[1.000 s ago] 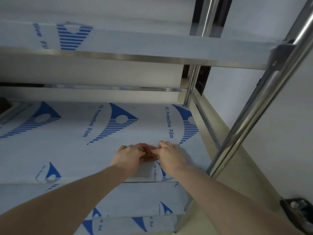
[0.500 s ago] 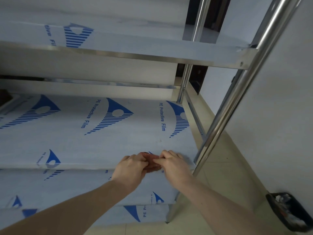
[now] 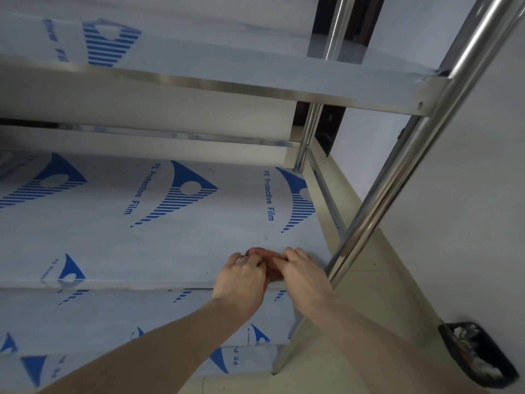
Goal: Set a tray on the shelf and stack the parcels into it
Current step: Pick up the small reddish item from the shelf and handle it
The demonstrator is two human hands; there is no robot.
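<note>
Across most of the frame spreads a steel shelf (image 3: 147, 231), its deck wrapped in pale film printed with blue logos and "PE Protective Film"; a higher tier (image 3: 199, 72) crosses the upper part. A shiny upright post (image 3: 397, 200) slants down the right side, and a dark bin (image 3: 480, 354) sits on the floor at lower right. Two bare forearms reach up from the bottom edge. At lower centre, near the shelf's front rim, the left hand (image 3: 241, 277) and right hand (image 3: 301, 273) meet, fingers curled, together pinching a small reddish-brown thing (image 3: 262, 253) that lies on the deck between them; most of it is hidden, so I cannot tell what it is.
</note>
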